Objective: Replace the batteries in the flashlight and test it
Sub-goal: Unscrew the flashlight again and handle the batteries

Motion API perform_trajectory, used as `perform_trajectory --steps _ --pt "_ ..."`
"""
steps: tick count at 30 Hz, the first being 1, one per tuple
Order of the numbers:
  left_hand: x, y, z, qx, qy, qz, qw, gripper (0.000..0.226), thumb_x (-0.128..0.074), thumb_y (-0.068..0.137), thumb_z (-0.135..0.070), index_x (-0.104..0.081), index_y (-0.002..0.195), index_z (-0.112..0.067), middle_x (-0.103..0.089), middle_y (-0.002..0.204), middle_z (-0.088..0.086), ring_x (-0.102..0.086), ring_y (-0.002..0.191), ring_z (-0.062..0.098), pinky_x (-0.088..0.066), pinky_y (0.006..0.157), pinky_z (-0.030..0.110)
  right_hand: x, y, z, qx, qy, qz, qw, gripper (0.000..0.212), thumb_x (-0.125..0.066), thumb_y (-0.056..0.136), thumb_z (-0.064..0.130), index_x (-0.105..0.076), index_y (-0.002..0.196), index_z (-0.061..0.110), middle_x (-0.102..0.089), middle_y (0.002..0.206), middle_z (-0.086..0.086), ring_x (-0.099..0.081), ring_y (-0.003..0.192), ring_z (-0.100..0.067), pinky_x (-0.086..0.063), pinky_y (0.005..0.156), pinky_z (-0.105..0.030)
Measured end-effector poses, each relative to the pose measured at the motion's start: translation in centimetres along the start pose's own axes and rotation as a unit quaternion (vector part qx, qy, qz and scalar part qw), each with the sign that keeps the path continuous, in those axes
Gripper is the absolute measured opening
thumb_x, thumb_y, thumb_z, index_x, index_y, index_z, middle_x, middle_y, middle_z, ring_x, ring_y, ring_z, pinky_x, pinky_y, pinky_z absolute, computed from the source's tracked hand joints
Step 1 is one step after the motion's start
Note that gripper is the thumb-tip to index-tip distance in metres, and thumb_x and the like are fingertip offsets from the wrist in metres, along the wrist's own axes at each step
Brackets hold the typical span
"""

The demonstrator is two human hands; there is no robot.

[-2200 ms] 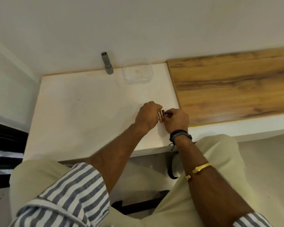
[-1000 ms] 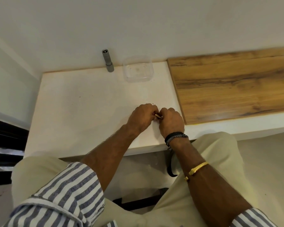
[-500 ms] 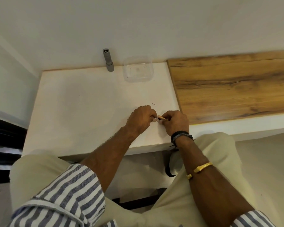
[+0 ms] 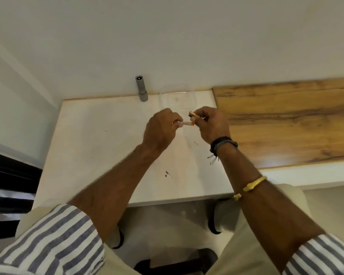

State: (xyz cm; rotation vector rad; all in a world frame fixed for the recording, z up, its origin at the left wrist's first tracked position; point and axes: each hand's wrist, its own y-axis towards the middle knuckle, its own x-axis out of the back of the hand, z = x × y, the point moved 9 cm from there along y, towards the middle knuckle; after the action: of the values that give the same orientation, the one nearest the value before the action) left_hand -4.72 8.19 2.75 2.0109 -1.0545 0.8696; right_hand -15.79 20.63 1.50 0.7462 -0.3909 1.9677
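Both hands are raised above the white table [image 4: 99, 155]. My left hand [image 4: 161, 132] pinches a small battery [image 4: 185, 123] with an orange end that points right. A second battery [image 4: 194, 115], gold and black, sticks out leftward from the fingers of my right hand [image 4: 213, 126]. The two batteries are close together but apart. The grey flashlight [image 4: 141, 88] stands upright at the table's far edge against the wall, beyond both hands.
A clear plastic container [image 4: 177, 100] sits at the back of the table, partly behind my hands. A wooden board [image 4: 286, 120] lies to the right. Small dark scraps [image 4: 166, 174] lie on the table. My legs are below the table's near edge.
My hands have lifted off the table and moved toward the far edge. They have drawn apart, each now holding a separate battery.
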Motion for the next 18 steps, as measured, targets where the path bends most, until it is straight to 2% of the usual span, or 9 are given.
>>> perform_trajectory --steps 2,4,8,11,13,15,18 --pt "1.4 2.1 1.0 0.022 0.020 -0.016 0.999 0.015 -0.066 0.093 -0.026 -0.077 0.098 -0.016 -0.066 0.088 0.004 -0.055 0.076 0.017 -0.040 0.064 0.029 -0.4 2.9 2.4 0.030 -0.017 0.004 0.999 0.009 -0.075 0.087 0.029 -0.077 0.092 0.022 -0.071 0.088 0.007 -0.061 0.080 -0.013 -0.052 0.074 -0.032" --pt "2.1 4.2 2.4 0.049 0.041 -0.020 0.998 0.015 -0.067 0.092 -0.029 -0.076 0.099 -0.020 -0.062 0.092 0.002 -0.055 0.080 0.017 -0.040 0.066 0.030 -1.0 5.8 4.2 0.054 -0.044 0.014 0.997 0.009 -0.074 0.088 0.028 -0.076 0.094 0.022 -0.073 0.092 0.005 -0.064 0.084 -0.014 -0.053 0.076 -0.032" --pt "1.8 8.2 5.6 0.108 0.063 -0.016 0.992 0.013 -0.070 0.089 -0.030 -0.076 0.097 -0.022 -0.053 0.093 -0.005 -0.053 0.083 0.015 -0.038 0.069 0.030 -3.6 10.7 5.2 0.054 -0.126 0.059 0.989 0.011 -0.072 0.091 0.027 -0.076 0.100 0.021 -0.068 0.095 0.004 -0.059 0.085 -0.015 -0.047 0.073 -0.029" --pt "0.8 10.7 6.6 0.109 0.100 0.008 0.989 0.013 -0.069 0.090 -0.026 -0.079 0.096 -0.020 -0.067 0.099 -0.002 -0.061 0.090 0.017 -0.036 0.068 0.028 -5.9 13.0 5.0 0.058 -0.201 0.092 0.974 0.011 -0.070 0.092 0.027 -0.076 0.100 0.021 -0.071 0.098 0.000 -0.064 0.088 -0.021 -0.053 0.074 -0.033" --pt "-0.3 12.0 7.3 0.117 0.115 0.024 0.986 0.011 -0.069 0.089 -0.022 -0.080 0.093 -0.020 -0.074 0.095 -0.003 -0.066 0.088 0.017 -0.039 0.067 0.027 -7.5 14.0 4.9 0.073 -0.256 0.104 0.958 0.011 -0.069 0.092 0.026 -0.075 0.100 0.021 -0.072 0.100 -0.003 -0.066 0.090 -0.025 -0.054 0.074 -0.034" --pt "-1.7 12.9 8.1 0.118 0.135 0.044 0.983 0.011 -0.069 0.086 -0.020 -0.079 0.089 -0.021 -0.076 0.088 -0.002 -0.068 0.081 0.018 -0.049 0.067 0.029 -9.0 14.8 4.6 0.092 -0.310 0.111 0.940 0.011 -0.067 0.093 0.022 -0.074 0.101 0.019 -0.071 0.100 -0.004 -0.067 0.088 -0.027 -0.052 0.070 -0.033" --pt "-3.1 13.5 9.1 0.120 0.159 0.054 0.978 0.008 -0.069 0.084 -0.020 -0.077 0.085 -0.021 -0.075 0.083 -0.001 -0.068 0.076 0.021 -0.058 0.071 0.036 -10.5 15.5 4.3 0.115 -0.366 0.115 0.916 0.016 -0.065 0.091 0.014 -0.070 0.106 0.017 -0.070 0.101 -0.007 -0.067 0.088 -0.029 -0.050 0.069 -0.033"
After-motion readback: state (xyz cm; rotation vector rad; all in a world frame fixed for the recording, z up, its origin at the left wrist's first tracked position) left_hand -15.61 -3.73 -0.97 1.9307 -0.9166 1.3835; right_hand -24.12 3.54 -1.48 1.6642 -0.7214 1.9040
